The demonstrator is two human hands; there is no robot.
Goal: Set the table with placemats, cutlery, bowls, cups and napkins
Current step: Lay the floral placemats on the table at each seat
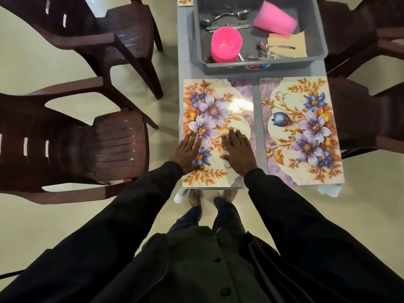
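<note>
Placemats with purple and blue flowers lie side by side on the grey tabletop (185, 51), both just on the near side of the grey tub (258, 67). The left placemat (216, 119) sits before the tub's left half and the right placemat (301, 132) before its right half, with a narrow strip of tabletop between them. Both hands rest flat on the near end of the left placemat, well apart from the tub. The left hand (189, 150) is by the mat's outer edge and the right hand (239, 153) is toward its inner edge. The fingers (193, 138) of each hand are straight and slightly spread, palms down, holding nothing.

Inside the tub, one pink cup (226, 44) stands upright at the near left, and a second pink cup (274, 19) lies on its side at the far right. Spoons (227, 16) lie at the tub's far left. Forks (266, 53) lie at its near right, partly over a tan napkin (293, 43). Dark brown plastic chairs (98, 145) stand to the left of the tub.
</note>
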